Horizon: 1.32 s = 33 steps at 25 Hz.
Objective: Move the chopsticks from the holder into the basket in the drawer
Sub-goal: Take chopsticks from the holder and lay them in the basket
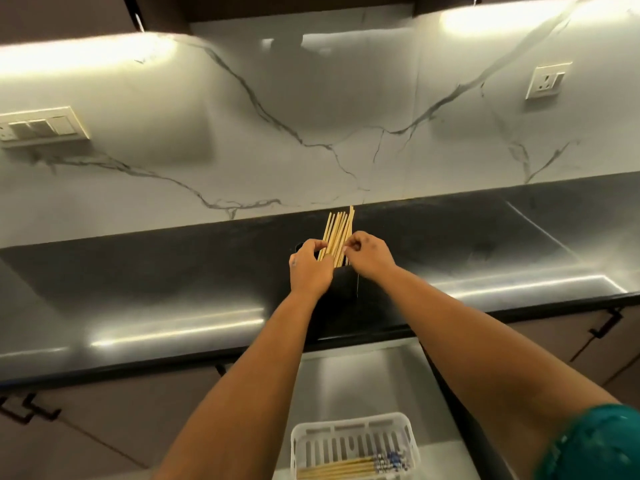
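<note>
Several pale wooden chopsticks [337,232] stand upright in a black box-shaped holder [344,284] on the dark countertop. My left hand [308,268] curls its fingers round the left side of the bundle at the holder's rim. My right hand [369,254] pinches the chopsticks on the bundle's right side. Below, in the open drawer [367,379], a white slotted basket [353,441] holds several chopsticks [343,467] lying flat, their patterned ends pointing right.
The black countertop [173,289] runs left to right under a marble-look backsplash with a socket [547,81] and a switch plate [41,128]. Closed cabinet fronts with black handles [24,410] flank the drawer.
</note>
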{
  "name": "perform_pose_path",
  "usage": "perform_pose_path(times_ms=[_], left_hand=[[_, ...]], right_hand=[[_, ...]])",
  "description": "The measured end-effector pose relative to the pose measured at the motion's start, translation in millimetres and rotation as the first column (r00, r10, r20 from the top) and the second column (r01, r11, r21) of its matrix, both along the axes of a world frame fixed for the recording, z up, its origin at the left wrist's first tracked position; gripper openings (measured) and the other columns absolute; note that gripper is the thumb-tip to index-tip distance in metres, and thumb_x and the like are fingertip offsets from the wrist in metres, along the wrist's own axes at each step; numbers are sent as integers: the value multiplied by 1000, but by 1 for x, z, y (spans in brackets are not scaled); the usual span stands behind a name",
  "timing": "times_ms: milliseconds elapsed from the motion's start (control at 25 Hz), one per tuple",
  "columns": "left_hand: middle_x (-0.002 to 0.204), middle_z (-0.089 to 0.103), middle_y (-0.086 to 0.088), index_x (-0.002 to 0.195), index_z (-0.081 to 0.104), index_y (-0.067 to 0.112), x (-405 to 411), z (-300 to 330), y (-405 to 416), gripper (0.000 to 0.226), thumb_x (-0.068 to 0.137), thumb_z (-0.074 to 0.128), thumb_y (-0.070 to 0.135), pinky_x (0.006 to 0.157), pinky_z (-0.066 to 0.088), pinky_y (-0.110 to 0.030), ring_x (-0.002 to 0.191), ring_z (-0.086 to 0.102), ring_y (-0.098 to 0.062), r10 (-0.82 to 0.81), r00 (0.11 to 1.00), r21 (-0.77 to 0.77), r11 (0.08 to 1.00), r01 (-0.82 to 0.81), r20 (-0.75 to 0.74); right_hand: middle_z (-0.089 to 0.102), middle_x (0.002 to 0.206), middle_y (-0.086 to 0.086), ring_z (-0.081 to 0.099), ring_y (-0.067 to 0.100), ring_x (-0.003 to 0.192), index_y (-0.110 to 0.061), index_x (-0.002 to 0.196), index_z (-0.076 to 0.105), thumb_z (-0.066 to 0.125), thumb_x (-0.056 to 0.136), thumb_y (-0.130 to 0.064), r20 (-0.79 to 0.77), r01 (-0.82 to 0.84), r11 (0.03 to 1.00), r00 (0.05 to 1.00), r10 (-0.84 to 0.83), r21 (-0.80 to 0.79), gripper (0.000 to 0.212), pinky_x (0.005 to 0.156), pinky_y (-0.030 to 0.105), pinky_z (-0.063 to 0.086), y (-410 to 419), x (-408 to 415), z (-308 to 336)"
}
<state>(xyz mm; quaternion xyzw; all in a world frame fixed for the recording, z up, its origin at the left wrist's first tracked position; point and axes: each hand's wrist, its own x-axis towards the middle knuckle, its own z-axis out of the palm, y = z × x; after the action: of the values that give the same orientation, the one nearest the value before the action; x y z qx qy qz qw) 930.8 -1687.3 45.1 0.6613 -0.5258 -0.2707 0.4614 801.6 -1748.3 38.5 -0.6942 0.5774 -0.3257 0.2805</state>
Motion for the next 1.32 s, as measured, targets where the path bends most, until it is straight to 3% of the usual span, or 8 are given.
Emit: perform_pose_path(times_ms=[160, 320, 440, 520, 640, 920, 1120, 1320], left_hand=[[116, 60, 5, 115, 56, 26, 0, -29, -42, 36, 84, 56, 7, 95, 49, -43, 114, 53, -16, 41, 991, 15, 999, -40, -131], [113, 58, 9, 117, 56, 27, 6, -49, -71, 36, 85, 58, 11, 92, 51, -41, 112, 54, -15, 21, 993, 41, 999, -16, -119], [108, 57, 12, 117, 57, 27, 10, -54, -83, 34, 86, 59, 13, 91, 49, -33, 110, 54, -12, 16, 997, 27, 1000, -14, -77], [108, 58, 12, 117, 57, 27, 10, -57, -83, 33, 86, 59, 14, 90, 48, -31, 111, 54, -12, 18, 997, 27, 999, -16, -81], [115, 60, 6, 119, 56, 24, 6, -59, -83, 34, 87, 58, 15, 96, 47, -39, 114, 52, -16, 5, 998, 51, 999, -1, -70], [118, 61, 2, 120, 56, 23, -2, -44, -75, 34, 87, 59, 17, 91, 49, -34, 114, 52, -14, 30, 999, 3, 1000, -30, -30], [113, 63, 5, 115, 58, 23, -4, -23, -53, 28, 88, 59, 13, 69, 43, -12, 96, 59, -4, 21, 990, -27, 999, -25, -141], [109, 67, 2, 120, 58, 14, -4, 44, -23, 33, 90, 61, 29, 87, 49, -24, 102, 63, -11, -6, 987, -141, 990, -17, -163]], right_hand=[[66, 100, 1, 62, 14, 92, -18, 106, 62, 64, 87, -38, 29, 163, 980, 986, -167, 113, 28, 85, 35, 54, -71, -3, -32], [62, 118, 5, 58, 23, 111, -16, 126, 55, 64, 82, -54, -36, 239, 953, 971, -237, 187, 59, 95, 44, 50, -115, 8, -62], [69, 96, -1, 67, 11, 82, -17, 113, 59, 67, 84, -42, 212, 219, 926, 933, -291, 307, 39, 72, 30, 56, -137, 19, -59], [65, 77, -8, 62, 1, 64, -21, 96, 59, 68, 85, -33, 276, 245, 924, 904, -328, 295, 19, 51, 18, 44, -141, 23, -56], [65, 75, -7, 62, 2, 66, -26, 72, 57, 66, 88, -30, 282, 287, 924, 892, -354, 252, 18, 53, 20, 44, -141, 22, -53], [65, 83, 0, 64, 11, 75, -21, 75, 58, 65, 89, -22, 328, 335, 921, 863, -385, 199, 16, 54, 21, 43, -130, 10, -22], [67, 94, 9, 66, 15, 83, -9, 96, 59, 51, 97, -20, 355, 235, 963, 918, -176, -131, 13, 69, 24, 51, -94, -2, 29], [68, 91, 12, 69, 5, 75, -1, 96, 57, 48, 97, -10, 398, -57, 946, 898, 188, -319, 12, 71, 19, 56, -25, -14, 104]])
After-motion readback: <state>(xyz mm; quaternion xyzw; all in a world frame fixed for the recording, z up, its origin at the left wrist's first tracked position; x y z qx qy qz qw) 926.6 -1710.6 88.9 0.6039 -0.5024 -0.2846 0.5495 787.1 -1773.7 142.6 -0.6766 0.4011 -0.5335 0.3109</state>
